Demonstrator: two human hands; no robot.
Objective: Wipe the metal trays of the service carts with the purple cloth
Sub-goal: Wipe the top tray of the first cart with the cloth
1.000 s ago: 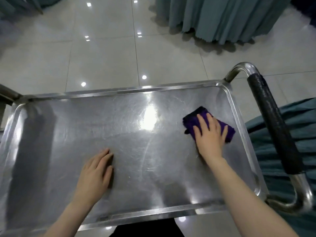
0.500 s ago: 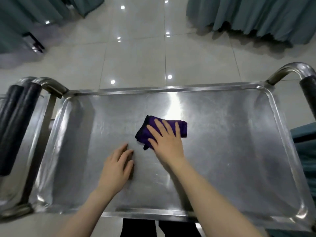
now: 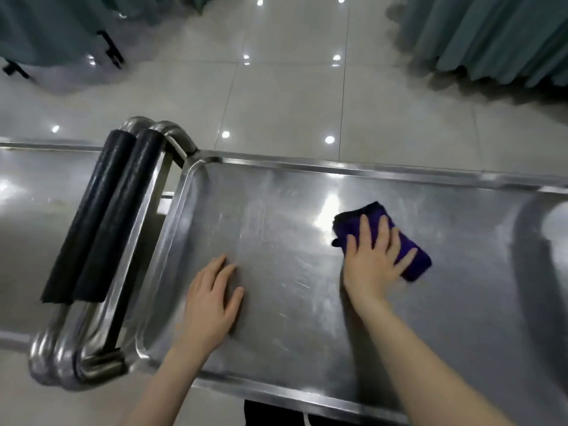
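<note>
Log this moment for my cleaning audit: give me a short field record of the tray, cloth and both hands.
tray: metal tray, top of a service cart, bare apart from cloth and hands
cloth: purple cloth, folded, flat on the tray right of centre
right hand: right hand pressed flat on the cloth, fingers spread
left hand: left hand empty, palm down on the tray
handles: two black-gripped cart handles side by side at the tray's left end
floor: glossy tiles

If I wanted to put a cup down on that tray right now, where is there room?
Bare metal lies between the left hand and the tray rim by the black handles, along the far rim beyond the cloth, and right of the cloth. The middle is crowded: the right hand presses the cloth there.
</note>
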